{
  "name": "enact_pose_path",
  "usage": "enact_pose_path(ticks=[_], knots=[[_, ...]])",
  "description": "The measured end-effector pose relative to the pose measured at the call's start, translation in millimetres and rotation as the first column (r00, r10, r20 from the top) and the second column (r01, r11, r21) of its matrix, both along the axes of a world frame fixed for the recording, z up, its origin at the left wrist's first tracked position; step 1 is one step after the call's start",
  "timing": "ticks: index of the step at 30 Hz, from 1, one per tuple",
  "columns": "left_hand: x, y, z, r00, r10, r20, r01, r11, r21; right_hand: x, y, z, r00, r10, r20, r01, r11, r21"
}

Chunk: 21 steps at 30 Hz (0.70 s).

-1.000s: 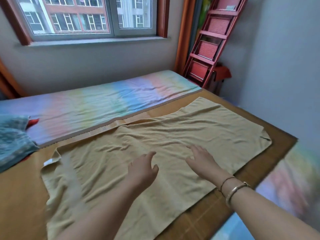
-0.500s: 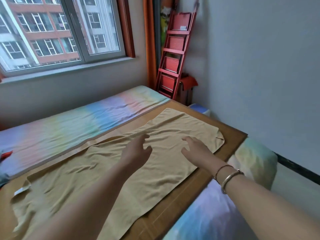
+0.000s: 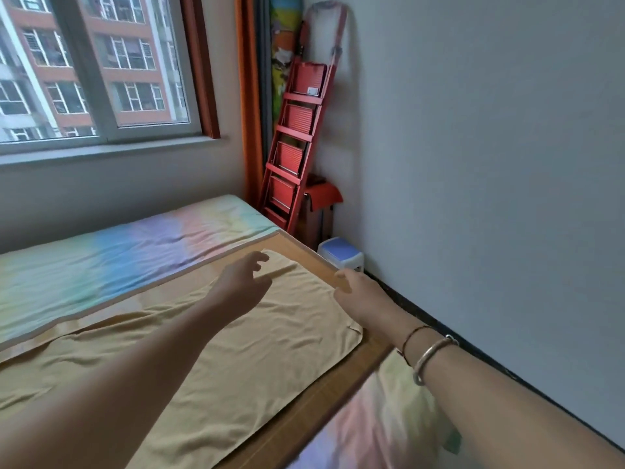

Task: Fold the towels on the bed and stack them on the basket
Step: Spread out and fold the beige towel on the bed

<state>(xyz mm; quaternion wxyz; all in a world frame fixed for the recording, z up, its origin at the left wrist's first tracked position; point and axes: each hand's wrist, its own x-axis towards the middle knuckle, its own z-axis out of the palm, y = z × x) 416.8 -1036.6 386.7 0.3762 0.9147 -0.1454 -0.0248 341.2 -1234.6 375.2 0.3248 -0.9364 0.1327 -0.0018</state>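
At the far right end of the bed (image 3: pixel 304 431), where the brown mat meets the wall-side edge, both hands are reaching over the yellow towel (image 3: pixel 257 360). The left hand (image 3: pixel 241 282) hovers above the towel's far corner, fingers loosely spread and slightly curled, gripping nothing. The right hand (image 3: pixel 358 292) comes in at the towel's short right edge, near the mat's rim; it looks loose too, but its fingertips point away from the camera, so whether they touch the cloth cannot be told.

The towel lies spread flat along the mat, unfolded, its long side running along the bed. No basket is in view. So this is judged the very start of the fold: the hands are going for the two corners of the short end. The next move calls for a pinch on each corner, then a lift and a carry back along the towel's length to lay the end over the middle.

The towel is soft terry, thin and limp, creased in shallow ripples, with a hemmed rounded corner; it will sag and drag if lifted by one corner only. The mat beneath looks smooth and stiff, a woven-looking surface with a bound border, beside a pastel rainbow sheet (image 3: pixel 135 252).
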Motion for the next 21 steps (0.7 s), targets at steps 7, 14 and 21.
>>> enact_pose_path(ticks=[7, 14, 21], knots=[[82.7, -71.8, -11.8, 0.997, -0.079, 0.02, 0.079, 0.997, 0.017, 51.8, -58.8, -11.6, 0.988, -0.145, 0.059, 0.142, 0.988, 0.055], [135.0, -114.5, -88.4, 0.988, -0.073, -0.134, 0.077, 0.997, 0.02, 133.3, -116.2, -56.0, 0.99, -0.142, 0.022, 0.14, 0.987, 0.081], [191.6, -143.1, -169.5, 0.958, 0.089, -0.272, -0.071, 0.995, 0.074, 248.1, -170.7, -129.2, 0.997, -0.021, -0.072, 0.027, 0.996, 0.083]])
